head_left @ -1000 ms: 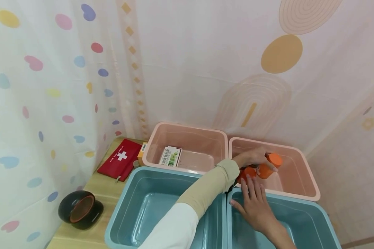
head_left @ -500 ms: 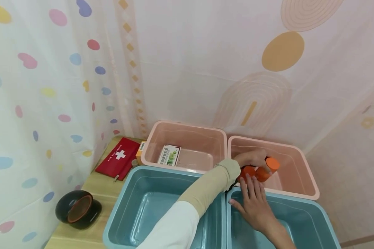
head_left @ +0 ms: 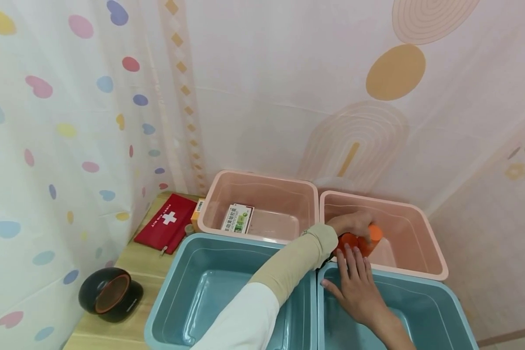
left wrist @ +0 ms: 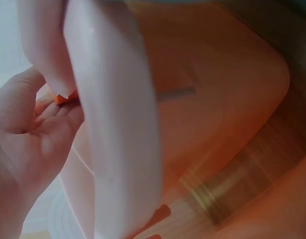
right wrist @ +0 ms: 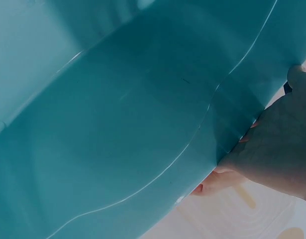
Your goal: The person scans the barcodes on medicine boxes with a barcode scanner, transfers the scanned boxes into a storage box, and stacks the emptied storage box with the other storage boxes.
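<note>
My left hand (head_left: 356,224), at the end of a beige and white sleeve, reaches into the right pink bin (head_left: 409,209) and grips an orange bottle (head_left: 375,234) with an orange cap. Close beside it, toward the bin's left front corner, shows another orange round top (head_left: 349,240). My right hand (head_left: 359,291) lies over the rim of the right blue bin (head_left: 424,287), fingers straight, tips near the orange tops; whether they touch is unclear. In the left wrist view, the pink rim (left wrist: 118,124) hides most of the bottle; only a bit of orange (left wrist: 63,98) shows at the fingers.
The left pink bin (head_left: 271,182) holds a white and green medicine box (head_left: 238,218). The left blue bin (head_left: 166,296) lies under my left forearm. On the wooden table (head_left: 153,267) are a red first aid pouch (head_left: 168,218), a small orange box (head_left: 197,214) and a black round container (head_left: 109,294).
My left hand has drawn the orange bottle leftward, closer to the other orange top. My right hand has stayed in place on the blue rim.
</note>
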`<state>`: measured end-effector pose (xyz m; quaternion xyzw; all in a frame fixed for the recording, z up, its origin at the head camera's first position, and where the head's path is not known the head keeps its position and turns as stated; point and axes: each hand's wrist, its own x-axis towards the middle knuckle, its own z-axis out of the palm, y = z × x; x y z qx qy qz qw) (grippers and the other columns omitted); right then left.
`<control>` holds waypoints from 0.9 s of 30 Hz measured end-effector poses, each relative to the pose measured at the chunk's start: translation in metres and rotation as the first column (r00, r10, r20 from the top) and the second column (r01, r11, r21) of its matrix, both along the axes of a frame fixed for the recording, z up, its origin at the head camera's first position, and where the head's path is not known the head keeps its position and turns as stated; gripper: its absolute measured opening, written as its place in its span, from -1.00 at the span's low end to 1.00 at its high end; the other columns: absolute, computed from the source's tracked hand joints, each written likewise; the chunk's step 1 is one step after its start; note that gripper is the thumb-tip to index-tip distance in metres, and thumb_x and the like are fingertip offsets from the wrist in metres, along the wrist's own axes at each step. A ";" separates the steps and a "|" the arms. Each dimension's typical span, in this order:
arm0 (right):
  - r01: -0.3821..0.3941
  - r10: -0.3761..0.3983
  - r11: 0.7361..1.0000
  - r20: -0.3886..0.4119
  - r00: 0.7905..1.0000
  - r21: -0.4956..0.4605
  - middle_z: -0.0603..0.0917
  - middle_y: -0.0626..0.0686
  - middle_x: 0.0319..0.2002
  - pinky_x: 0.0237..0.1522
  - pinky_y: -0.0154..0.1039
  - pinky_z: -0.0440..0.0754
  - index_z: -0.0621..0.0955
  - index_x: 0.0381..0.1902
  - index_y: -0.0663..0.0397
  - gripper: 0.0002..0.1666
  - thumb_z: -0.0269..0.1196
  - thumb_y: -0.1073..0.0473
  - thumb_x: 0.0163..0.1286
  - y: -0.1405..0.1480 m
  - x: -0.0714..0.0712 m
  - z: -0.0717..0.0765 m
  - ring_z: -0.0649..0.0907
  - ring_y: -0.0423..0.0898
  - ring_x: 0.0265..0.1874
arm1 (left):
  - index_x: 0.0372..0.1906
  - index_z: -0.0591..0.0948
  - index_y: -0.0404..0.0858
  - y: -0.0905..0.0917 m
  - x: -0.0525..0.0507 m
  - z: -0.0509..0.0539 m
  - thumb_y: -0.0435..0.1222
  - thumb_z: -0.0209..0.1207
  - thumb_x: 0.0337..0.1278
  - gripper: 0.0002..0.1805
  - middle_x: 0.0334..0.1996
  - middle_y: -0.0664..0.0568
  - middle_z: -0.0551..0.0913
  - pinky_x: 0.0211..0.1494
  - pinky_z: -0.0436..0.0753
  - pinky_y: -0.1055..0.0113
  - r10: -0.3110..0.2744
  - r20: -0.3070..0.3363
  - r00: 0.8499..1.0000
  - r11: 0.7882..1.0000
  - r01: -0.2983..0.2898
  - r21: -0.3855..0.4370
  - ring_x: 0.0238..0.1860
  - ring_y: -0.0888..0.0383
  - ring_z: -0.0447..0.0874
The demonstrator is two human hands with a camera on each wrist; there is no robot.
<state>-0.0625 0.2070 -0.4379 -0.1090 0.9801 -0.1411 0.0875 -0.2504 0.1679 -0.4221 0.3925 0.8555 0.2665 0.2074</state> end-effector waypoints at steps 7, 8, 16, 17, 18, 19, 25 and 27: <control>0.011 -0.010 1.000 0.023 1.000 -0.013 -0.02 0.51 0.73 0.66 0.54 -0.12 0.08 0.73 0.42 0.10 0.23 -0.23 0.67 -0.002 -0.001 -0.001 -0.07 0.55 0.71 | 0.30 0.70 -0.39 0.000 0.003 -0.001 -0.40 0.42 0.42 -0.58 0.19 -0.10 0.79 -0.04 0.70 0.55 0.065 0.009 0.998 0.998 -0.065 0.002 -0.09 0.20 0.72; 0.011 -0.011 1.000 0.026 1.000 -0.015 -0.03 0.51 0.73 0.66 0.54 -0.13 0.08 0.73 0.43 0.10 0.23 -0.23 0.67 -0.001 -0.001 -0.001 -0.08 0.56 0.71 | 0.32 0.69 -0.38 -0.001 0.003 0.001 -0.39 0.40 0.44 -0.58 0.18 -0.09 0.79 -0.07 0.69 0.56 0.071 0.014 0.997 0.998 -0.071 0.001 -0.14 0.22 0.69; 0.022 -0.022 1.000 0.009 1.000 -0.008 0.01 0.55 0.71 0.64 0.58 -0.11 0.10 0.70 0.49 0.07 0.24 -0.18 0.68 0.011 -0.003 -0.002 -0.09 0.59 0.70 | 0.15 0.66 -0.50 -0.018 -0.007 0.018 -0.43 0.08 0.62 -0.74 -0.25 -0.12 0.67 -0.25 0.53 0.53 0.010 0.015 1.000 0.996 -0.011 0.087 -0.36 0.21 0.53; 0.023 -0.023 1.000 0.010 1.000 -0.006 0.01 0.55 0.70 0.64 0.58 -0.10 0.10 0.70 0.49 0.07 0.23 -0.18 0.68 0.012 -0.003 -0.003 -0.09 0.59 0.70 | 0.17 0.67 -0.48 -0.022 -0.008 0.022 -0.40 0.08 0.63 -0.72 -0.11 -0.12 0.73 -0.15 0.59 0.54 0.016 -0.009 1.000 0.996 -0.015 0.086 -0.24 0.20 0.63; 0.022 -0.022 1.000 0.012 1.000 -0.001 0.02 0.56 0.70 0.63 0.58 -0.09 0.10 0.70 0.49 0.07 0.23 -0.19 0.68 0.014 -0.004 -0.003 -0.08 0.59 0.69 | 0.26 0.67 -0.43 -0.027 -0.008 0.026 -0.37 0.10 0.64 -0.68 0.06 -0.12 0.76 -0.03 0.64 0.54 0.027 -0.037 0.999 0.997 -0.024 0.079 -0.09 0.18 0.71; 0.023 -0.023 1.000 0.019 1.000 -0.001 0.01 0.56 0.70 0.63 0.58 -0.10 0.09 0.70 0.49 0.08 0.23 -0.19 0.68 0.015 -0.006 -0.004 -0.08 0.59 0.69 | 0.37 0.64 -0.36 -0.032 -0.009 0.030 -0.31 0.12 0.66 -0.62 0.25 -0.11 0.74 0.13 0.67 0.51 0.038 -0.062 0.997 0.997 -0.034 0.073 0.12 0.16 0.75; 0.014 -0.014 0.999 0.005 1.000 -0.031 0.02 0.60 0.68 0.61 0.61 -0.09 0.13 0.67 0.53 0.11 0.28 -0.22 0.64 0.025 -0.012 -0.006 -0.07 0.63 0.67 | 0.50 0.57 -0.37 -0.078 -0.009 0.067 -0.32 0.10 0.68 -0.54 0.45 -0.19 0.64 0.14 0.69 0.46 0.130 -0.159 0.979 0.985 -0.109 0.134 0.17 0.08 0.78; 0.008 -0.008 0.999 -0.007 1.000 -0.048 0.04 0.61 0.67 0.61 0.62 -0.08 0.14 0.67 0.54 0.12 0.29 -0.22 0.63 0.029 -0.015 -0.007 -0.05 0.64 0.66 | 0.55 0.49 -0.40 -0.105 -0.007 0.079 -0.42 0.04 0.65 -0.50 0.34 -0.30 0.69 -0.17 0.63 0.48 0.183 -0.140 0.973 0.968 -0.153 0.201 -0.18 0.13 0.74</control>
